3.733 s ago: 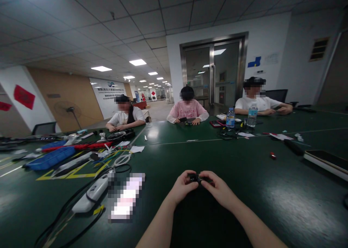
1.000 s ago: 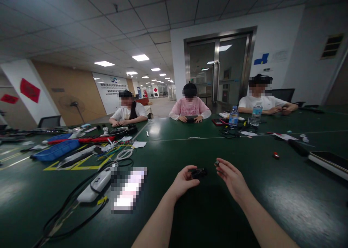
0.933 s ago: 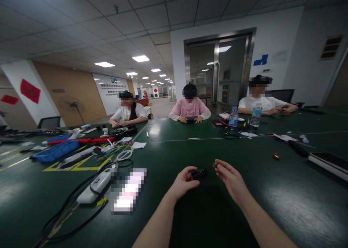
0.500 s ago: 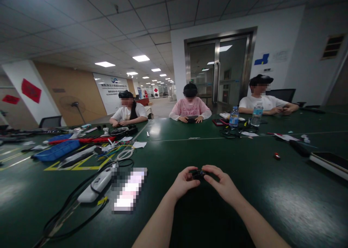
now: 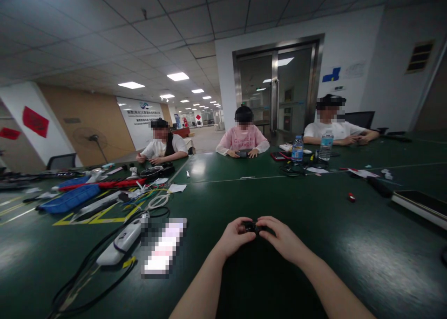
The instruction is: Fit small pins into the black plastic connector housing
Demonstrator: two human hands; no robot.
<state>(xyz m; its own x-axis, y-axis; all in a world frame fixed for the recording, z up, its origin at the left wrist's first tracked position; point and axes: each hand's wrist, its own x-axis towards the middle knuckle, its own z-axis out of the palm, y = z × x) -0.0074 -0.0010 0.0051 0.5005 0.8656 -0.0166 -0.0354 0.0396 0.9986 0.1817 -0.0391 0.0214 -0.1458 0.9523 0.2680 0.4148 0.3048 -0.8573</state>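
A small black object (image 5: 250, 226) is pinched between my two hands, just above the green table (image 5: 223, 193). My left hand (image 5: 234, 237) grips its left end with curled fingers and thumb. From the right, my right hand (image 5: 279, 237) holds the other end between thumb and fingertips. What the object is cannot be made out, as the fingers cover part of it. To the left of my hands lies a phone-like slab (image 5: 165, 248), blurred out.
At the left are a white power strip (image 5: 120, 242) with black cables and a blue tray (image 5: 71, 199). Two bottles (image 5: 297, 149) stand across the table. A small red object (image 5: 351, 197) and a white-edged box (image 5: 421, 208) lie right. Three people sit opposite.
The view has shifted slightly. My right fingers have moved a little left and closer to my left hand around the black object. The person at the left has raised one hand.
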